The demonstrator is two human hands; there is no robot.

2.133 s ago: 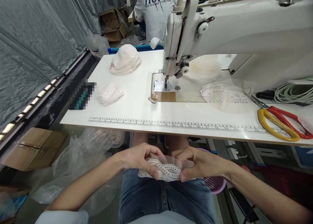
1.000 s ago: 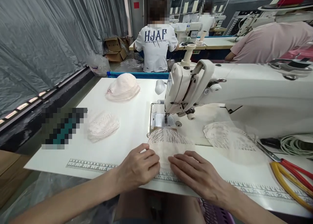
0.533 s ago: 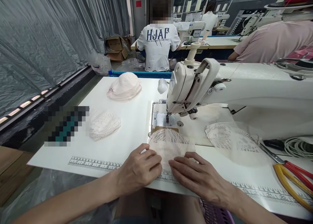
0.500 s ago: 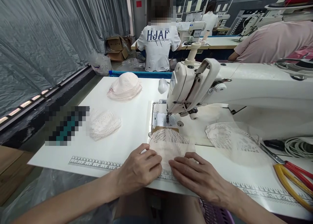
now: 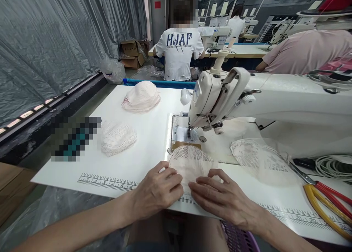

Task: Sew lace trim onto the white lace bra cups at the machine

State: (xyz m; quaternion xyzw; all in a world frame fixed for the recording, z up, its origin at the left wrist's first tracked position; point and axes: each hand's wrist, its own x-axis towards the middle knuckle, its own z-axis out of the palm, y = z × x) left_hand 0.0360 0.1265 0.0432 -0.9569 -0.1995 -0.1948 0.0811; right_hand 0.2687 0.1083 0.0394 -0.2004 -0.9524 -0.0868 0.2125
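Note:
A sheer white lace piece (image 5: 189, 160), curved at its far edge, lies in front of the presser foot (image 5: 189, 132) of a white sewing machine (image 5: 217, 98). My left hand (image 5: 161, 186) has its fingers curled in a pinch on the left edge of the piece. On the opposite side, my right hand (image 5: 222, 195) grips the near right edge with bent fingers; its thumb is mostly hidden. The lace lies just short of the presser foot, its far edge by the brown plate (image 5: 184, 146).
On the left stand a lace cup (image 5: 118, 138) and a pale pink stack of cups (image 5: 141, 96). Another lace piece (image 5: 258, 156) lies right, near scissors (image 5: 324, 197) with red and yellow handles. A printed ruler (image 5: 107, 181) runs along the front edge. Co-workers (image 5: 180, 50) sit beyond.
The right hand's fingers have shifted slightly on the lace. The left hand keeps its hold, and the lace stays almost in place. The camera view has moved a little.

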